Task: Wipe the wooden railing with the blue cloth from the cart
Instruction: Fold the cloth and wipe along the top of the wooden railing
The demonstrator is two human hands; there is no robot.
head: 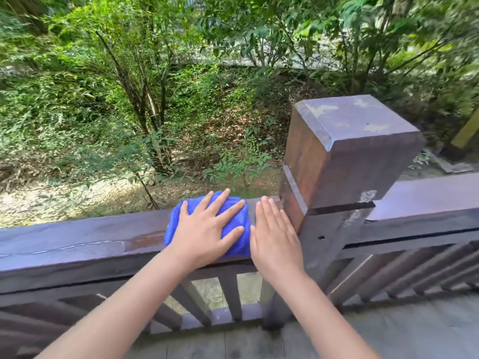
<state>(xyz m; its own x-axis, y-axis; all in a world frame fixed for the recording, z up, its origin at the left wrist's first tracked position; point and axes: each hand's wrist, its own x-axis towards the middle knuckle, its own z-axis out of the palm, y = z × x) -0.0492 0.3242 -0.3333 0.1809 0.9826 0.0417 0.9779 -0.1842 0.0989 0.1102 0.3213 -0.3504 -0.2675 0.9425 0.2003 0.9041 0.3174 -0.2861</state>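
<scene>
The blue cloth (234, 242) lies bunched on the top of the dark wooden railing (77, 242), just left of a thick square post (347, 151). My left hand (207, 229) presses flat on the cloth with fingers spread. My right hand (274, 234) lies flat on the bare rail between the cloth and the post, fingers together, holding nothing. A damp streak shows on the rail left of the cloth. The cart is out of view.
The railing continues right of the post (427, 200). Vertical balusters (228, 294) run under the rail, above a grey plank floor (388, 332). Beyond the rail the ground drops to bushes and trees (145, 99).
</scene>
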